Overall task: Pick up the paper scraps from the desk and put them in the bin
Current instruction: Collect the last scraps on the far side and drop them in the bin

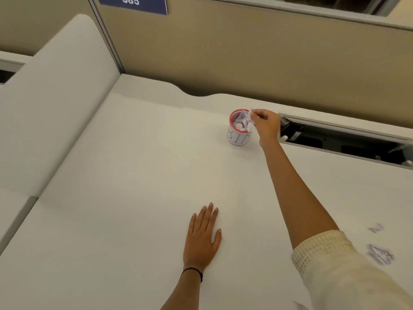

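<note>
White desk [138,166] surface, backed by a tan partition [223,52], formed the work area. Fingertips [253,113] of the right hand [266,126] were pinched together on a crumpled paper scrap [249,124], held at the rim of the bin [238,133], a small pink-rimmed cup with hand lettering, already holding crumpled paper. The right arm was extended fully across the desk, a cream sleeve [330,265] pushed above the elbow. The left hand [203,238] lay flat on the desk, fingers close together, holding nothing. Two further scraps [380,253] remained near the right desk edge, the smaller [376,228] just beyond the larger. Assessment: the scraps appeared very light, soft and easily crushed; a fingertip pinch on a raised crease should suffice. The bin looked light enough to tip if knocked.
</note>
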`<state>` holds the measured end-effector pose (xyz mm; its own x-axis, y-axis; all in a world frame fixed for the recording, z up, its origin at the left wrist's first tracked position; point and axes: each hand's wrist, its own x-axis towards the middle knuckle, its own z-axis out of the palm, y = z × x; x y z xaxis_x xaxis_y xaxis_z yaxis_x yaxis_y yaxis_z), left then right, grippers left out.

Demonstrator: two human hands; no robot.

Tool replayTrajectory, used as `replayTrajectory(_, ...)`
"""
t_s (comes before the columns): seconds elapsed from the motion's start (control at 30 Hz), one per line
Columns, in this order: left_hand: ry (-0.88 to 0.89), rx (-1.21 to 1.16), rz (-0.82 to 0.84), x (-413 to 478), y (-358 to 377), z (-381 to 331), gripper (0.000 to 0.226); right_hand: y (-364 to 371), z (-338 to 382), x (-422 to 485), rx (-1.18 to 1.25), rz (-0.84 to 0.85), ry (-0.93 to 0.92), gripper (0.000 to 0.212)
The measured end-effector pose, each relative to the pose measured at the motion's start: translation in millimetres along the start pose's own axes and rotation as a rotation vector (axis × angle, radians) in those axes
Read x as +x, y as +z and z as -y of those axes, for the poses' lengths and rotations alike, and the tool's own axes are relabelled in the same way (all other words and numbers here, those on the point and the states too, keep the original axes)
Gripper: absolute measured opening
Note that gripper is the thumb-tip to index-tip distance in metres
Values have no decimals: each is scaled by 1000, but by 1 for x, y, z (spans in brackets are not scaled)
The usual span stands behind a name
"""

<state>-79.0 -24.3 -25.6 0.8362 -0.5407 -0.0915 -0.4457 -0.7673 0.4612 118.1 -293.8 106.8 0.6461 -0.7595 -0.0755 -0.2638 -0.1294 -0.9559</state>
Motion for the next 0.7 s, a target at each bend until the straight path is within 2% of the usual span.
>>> replayTrajectory(0.13, 0, -8, -6, 1, 1, 0, 57, 13, -3, 9, -150, 41, -60, 17)
replayTrajectory(0.3, -9, -4, -3, 0, 0, -1, 56, 11, 1, 13, -412, 256, -147, 23)
replayTrajectory(0.43, -6, -13, -10, 0, 0, -1, 56, -3, 17, 11, -579, 307, -268, 24)
replayTrajectory(0.53, -3, -18, -12, 0, 0, -1, 56, -19, 27, 4, -800, 424, -359, 26)
replayTrajectory(0.63, -3, -15, -13, 0, 0, -1, 56, -23, 27, -8, -984, 527, -352, 41)
replayTrajectory(0.7, -2, -14, -12, 0, 1, 0, 56, -15, 21, -17, -1023, 600, -298, 45)
